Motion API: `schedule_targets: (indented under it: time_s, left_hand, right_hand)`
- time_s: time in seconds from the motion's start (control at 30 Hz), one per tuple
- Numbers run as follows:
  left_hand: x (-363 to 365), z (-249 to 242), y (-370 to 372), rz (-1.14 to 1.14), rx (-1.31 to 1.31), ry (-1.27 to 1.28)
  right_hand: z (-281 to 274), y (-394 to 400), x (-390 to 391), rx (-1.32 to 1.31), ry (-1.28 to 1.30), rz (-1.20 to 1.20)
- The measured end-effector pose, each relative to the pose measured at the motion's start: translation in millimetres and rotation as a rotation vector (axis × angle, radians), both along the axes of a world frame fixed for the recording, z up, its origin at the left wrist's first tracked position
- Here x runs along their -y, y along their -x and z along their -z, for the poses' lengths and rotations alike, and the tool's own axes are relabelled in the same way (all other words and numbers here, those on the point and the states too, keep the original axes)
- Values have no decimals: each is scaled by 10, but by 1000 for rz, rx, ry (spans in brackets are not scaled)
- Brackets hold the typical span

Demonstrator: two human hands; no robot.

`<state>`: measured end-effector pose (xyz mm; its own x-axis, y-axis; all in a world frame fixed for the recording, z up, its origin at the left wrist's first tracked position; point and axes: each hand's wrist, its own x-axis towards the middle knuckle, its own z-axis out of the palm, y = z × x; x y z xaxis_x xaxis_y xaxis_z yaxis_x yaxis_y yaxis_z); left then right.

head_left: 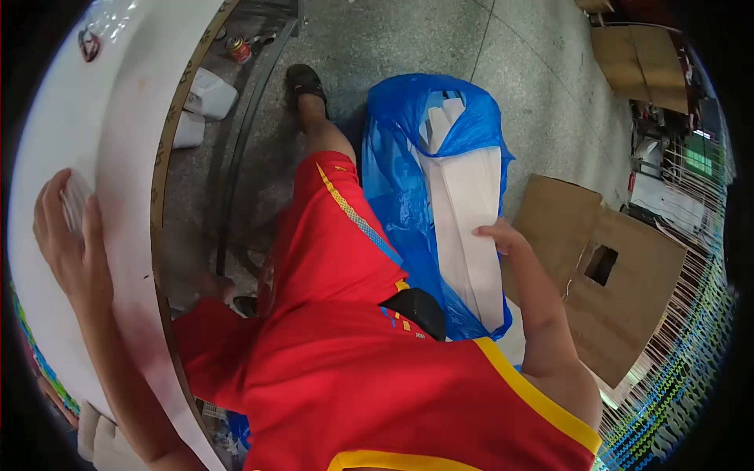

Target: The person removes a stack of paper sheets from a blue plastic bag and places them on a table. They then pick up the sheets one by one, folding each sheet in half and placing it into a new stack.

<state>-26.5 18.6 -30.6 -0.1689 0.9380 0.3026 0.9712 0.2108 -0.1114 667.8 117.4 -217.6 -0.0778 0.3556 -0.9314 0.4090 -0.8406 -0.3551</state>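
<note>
My left hand [71,243] rests on the white tabletop [129,102], its fingers and thumb curled around a small, pale, see-through item [76,202] that I cannot make out. Low on my right, my right hand [503,237] pinches the edge of a long white flat strip [471,212] between thumb and fingers. Several such strips lie lengthwise in a blue plastic bag [393,196], whose mouth is pulled open around them. The bag stands on the floor beside my leg.
A brown cardboard box [620,314] with a square hole stands right of the bag. Another carton [640,67] is at the far right. White plastic containers [210,94] and a red can [238,49] sit under the table. Clear plastic [106,17] lies at the tabletop's far end.
</note>
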Motion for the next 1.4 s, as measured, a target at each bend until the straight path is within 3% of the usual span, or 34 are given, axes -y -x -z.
schedule_targets:
  time_s: [0.37,0.5,0.63,0.7,0.77,0.83,0.9,0.93,0.97,1.07,1.13,1.27,1.33,1.4]
  left_hand:
    - [-84,-67,-331,11,83,-273]
    - [-25,-145,-530,261,33,-267]
    - [141,-16,-1431,374,590,-118]
    - [197,307,-1825,396,901,133]
    - [173,551,-2171,308,1376,493]
    - [135,767,-2556,172,1604,703]
    - [94,934,-2959,252,1642,759]
    - [95,695,-3036,336,1801,741]
    - [114,412,-3087,419,1958,711]
    - [137,214,-3320,287,1966,444]
    - [149,295,-3350,394,1873,-64]
    - [129,-129,-2985,289,1907,-388]
    - [151,-391,-2669,425,1943,-710]
    - [246,-630,-2286,402,1905,-829]
  right_hand:
    - [-852,576,5,-195,-377,-72]
    - [-1227,817,-135,-269,-419,-51]
    - [-1344,836,-35,-304,-383,-91]
    - [-1428,854,76,-293,-378,-118]
    - [-1625,944,237,-302,-423,-193]
    - [-1750,943,339,-289,-441,-244]
    - [-1870,973,395,-287,-454,-301]
    - [-1934,1006,416,-333,-486,-336]
    - [-2006,1069,422,-384,-516,-377]
    - [-2362,1394,409,-343,-690,-560]
    - [-2608,1648,364,-363,-751,-610]
    - [-3126,2284,261,-355,-942,-721]
    - [-3452,2736,251,-359,-1059,-814]
    - [-3721,3241,263,-356,-1180,-894]
